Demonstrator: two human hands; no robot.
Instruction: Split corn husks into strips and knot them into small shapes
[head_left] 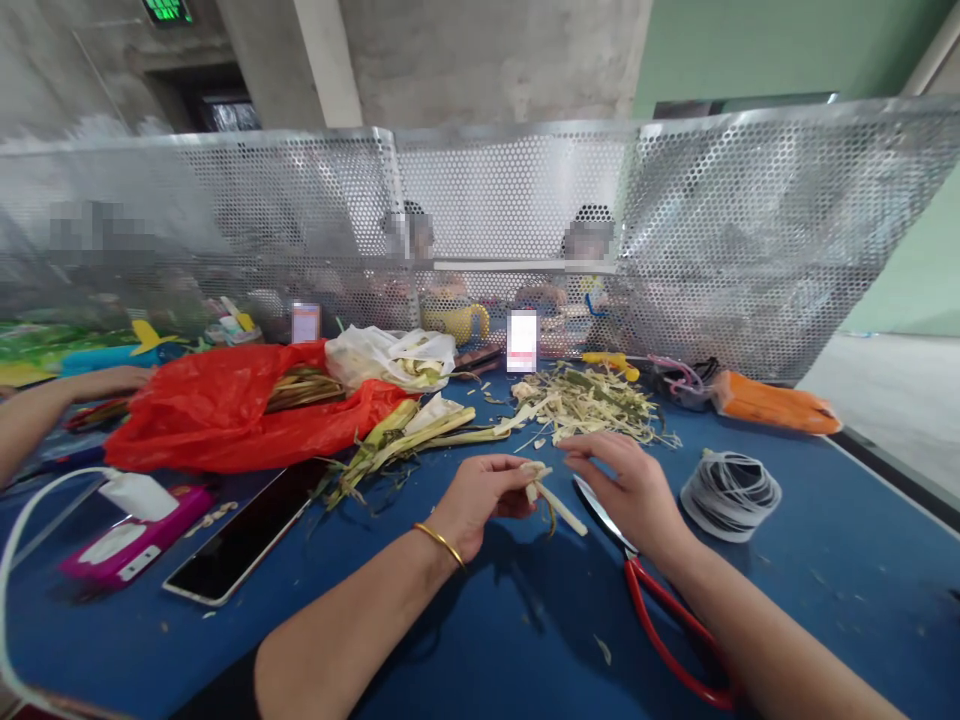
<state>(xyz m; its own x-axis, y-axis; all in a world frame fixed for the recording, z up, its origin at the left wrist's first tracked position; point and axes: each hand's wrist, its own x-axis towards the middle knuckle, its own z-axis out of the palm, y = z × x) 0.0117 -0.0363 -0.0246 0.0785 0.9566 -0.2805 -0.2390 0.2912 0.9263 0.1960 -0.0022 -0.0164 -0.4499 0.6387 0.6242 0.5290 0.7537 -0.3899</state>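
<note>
My left hand [491, 490], with a gold bangle at the wrist, pinches a pale folded strip of plant husk [564, 508]; one end points down to the right. Just right of it my right hand [626, 490] hovers with fingers stretched toward the strip and nothing visible in them. Beneath my right hand and forearm lie red-handled scissors [651, 600], blades pointing away from me. A heap of shredded plant scraps [592, 405] lies beyond both hands. To the left, longer yellow-green stalks [405, 440] lie beside a red plastic bag [217, 410].
A cord ball [731, 495] and an orange packet [776, 402] are at right. A phone [244, 535] and a magenta power strip [135, 535] with a white cable lie left. Another person's arm [67, 395] reaches in there. A perforated metal screen [517, 190] stands behind.
</note>
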